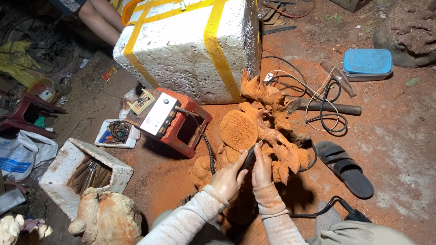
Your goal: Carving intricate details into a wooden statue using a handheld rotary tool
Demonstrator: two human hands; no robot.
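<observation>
— Where's the root (268,131) from where you stand?

— Dead centre of the floor, orange with dust, leaning against the foam box (190,45). The hands sit just at its six o'clock edge, touching it.

— Both hands busy?

— The left hand (228,180) is wrapped around a dark handpiece (249,157), its tip pressed into the wood. The right hand (262,169) is curled close beside it, fingers on the same tool (whether it grips or only steadies, I cannot tell).

— And the cord?

— A coiled cable (206,143) runs from the handpiece towards ten o'clock, to a white control unit (159,114) on a red stool (190,131).

— Anything else nearby?

— A sandal (345,168) at three o'clock, a hammer (329,108) and a blue tin (368,63) at about two, a small foam box of tools (86,172) at nine.
</observation>
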